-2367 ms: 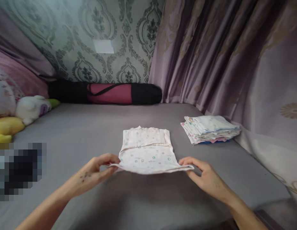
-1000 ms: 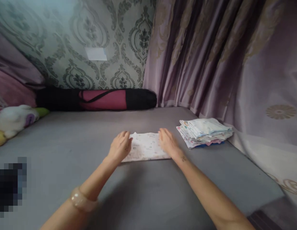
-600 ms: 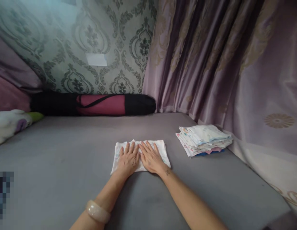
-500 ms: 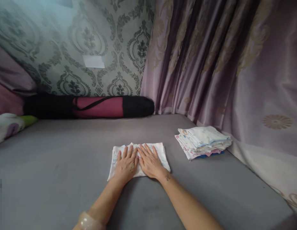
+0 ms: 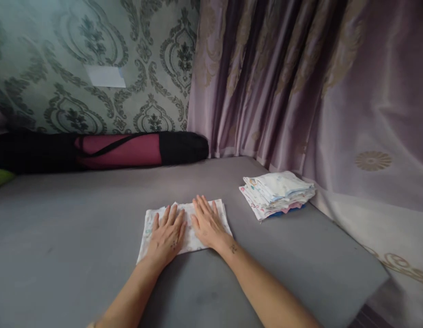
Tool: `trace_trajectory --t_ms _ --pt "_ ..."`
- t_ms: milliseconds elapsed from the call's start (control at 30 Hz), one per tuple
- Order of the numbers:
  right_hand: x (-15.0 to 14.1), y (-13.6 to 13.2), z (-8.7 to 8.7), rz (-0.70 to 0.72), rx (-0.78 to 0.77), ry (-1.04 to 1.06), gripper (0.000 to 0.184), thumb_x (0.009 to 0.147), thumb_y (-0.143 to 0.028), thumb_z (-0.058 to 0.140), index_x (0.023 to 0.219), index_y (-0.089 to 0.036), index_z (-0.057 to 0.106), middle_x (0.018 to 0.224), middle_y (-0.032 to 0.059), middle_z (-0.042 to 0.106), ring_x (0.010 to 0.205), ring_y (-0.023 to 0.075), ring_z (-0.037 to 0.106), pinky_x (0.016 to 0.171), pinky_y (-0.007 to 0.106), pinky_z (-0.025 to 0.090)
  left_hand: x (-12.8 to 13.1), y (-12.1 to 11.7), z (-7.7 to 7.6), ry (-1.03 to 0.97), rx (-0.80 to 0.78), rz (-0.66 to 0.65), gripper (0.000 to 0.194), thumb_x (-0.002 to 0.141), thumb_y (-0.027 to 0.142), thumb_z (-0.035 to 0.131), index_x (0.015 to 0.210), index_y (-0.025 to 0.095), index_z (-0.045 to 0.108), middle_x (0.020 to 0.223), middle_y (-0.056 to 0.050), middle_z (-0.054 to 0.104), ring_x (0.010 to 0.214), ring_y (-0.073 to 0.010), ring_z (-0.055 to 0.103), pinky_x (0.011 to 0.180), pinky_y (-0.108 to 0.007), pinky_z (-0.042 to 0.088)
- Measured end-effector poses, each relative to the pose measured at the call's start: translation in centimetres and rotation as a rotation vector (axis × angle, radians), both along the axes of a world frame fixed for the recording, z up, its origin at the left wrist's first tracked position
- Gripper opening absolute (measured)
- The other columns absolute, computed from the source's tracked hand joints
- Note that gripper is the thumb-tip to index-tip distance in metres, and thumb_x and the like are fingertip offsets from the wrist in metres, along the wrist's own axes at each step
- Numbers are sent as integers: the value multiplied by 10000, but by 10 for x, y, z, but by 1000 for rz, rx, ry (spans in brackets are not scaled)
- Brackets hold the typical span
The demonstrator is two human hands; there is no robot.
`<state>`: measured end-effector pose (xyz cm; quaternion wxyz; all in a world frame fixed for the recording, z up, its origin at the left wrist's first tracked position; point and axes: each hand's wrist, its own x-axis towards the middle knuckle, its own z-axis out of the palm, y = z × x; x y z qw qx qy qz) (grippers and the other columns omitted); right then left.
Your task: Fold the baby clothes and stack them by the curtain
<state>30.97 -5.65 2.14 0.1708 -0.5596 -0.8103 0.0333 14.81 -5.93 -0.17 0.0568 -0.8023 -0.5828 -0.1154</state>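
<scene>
A folded white cloth (image 5: pixel 188 228) with a faint print lies flat on the grey bed surface (image 5: pixel 88 237). My left hand (image 5: pixel 167 237) rests palm down on its left half, fingers stretched out. On the right half lies my right hand (image 5: pixel 207 223), also flat with fingers extended toward the far edge. A strip of cloth shows between the two hands. To the right, apart from both hands, sits a stack of folded printed cloths (image 5: pixel 277 193), with pink and blue ones at its bottom.
A long black and maroon bag (image 5: pixel 129 150) lies along the patterned wall (image 5: pixel 143 105). Purple curtains (image 5: pixel 266 82) hang down the right side, close behind the stack. Something green (image 5: pixel 1 177) shows at the left edge. The bed's edge (image 5: pixel 375 296) ends at the lower right.
My hands have moved apart on the cloth, the left toward its left side and the right toward its right. The view has turned somewhat to the right.
</scene>
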Motion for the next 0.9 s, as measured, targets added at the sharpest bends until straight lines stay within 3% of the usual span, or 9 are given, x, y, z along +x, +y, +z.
trace_trajectory --t_ms 100,267,533,633,767,900 --pt "10 1 -2 -121 52 -3 581 983 -361 263 1483 -67 274 1561 144 210 1454 250 127 1170 491 114 -3 1 -3 -5 73 -8 499 972 373 285 1396 181 467 1484 -122 407 1416 -297 271 1140 -547 164" --pt "20 2 -16 -259 -87 -12 630 971 -407 282 1445 3 333 1514 215 297 1429 308 208 1157 512 115 -6 -2 -5 47 -32 37 531 960 464 315 1410 216 447 1505 -104 377 1398 -323 302 1117 -540 218" --pt "20 1 -19 -246 -80 -7 643 973 -430 271 1450 -4 324 1519 203 297 1434 288 197 1163 482 108 -9 -3 -2 36 -91 27 535 949 463 355 1411 209 446 1514 -109 358 1401 -323 297 1114 -545 234" --pt "18 0 -13 -238 -32 0 624 978 -418 268 1435 -1 353 1507 205 321 1429 282 216 1167 483 111 -10 -3 1 40 -30 13 521 948 440 349 1388 190 473 1470 -126 427 1377 -306 349 1100 -527 276" --pt "17 -2 -4 -209 111 20 634 986 -424 249 1471 -16 280 1550 179 223 1452 267 130 1169 481 126 -15 -3 2 79 125 85 554 956 413 305 1370 89 478 1402 -187 496 1356 -307 379 1130 -517 209" --pt "23 -1 -12 -253 -43 11 678 976 -454 272 1439 39 323 1511 231 290 1429 308 206 1154 474 183 -25 0 -6 126 44 160 591 940 434 308 1369 66 482 1412 -191 480 1344 -344 383 1100 -487 273"
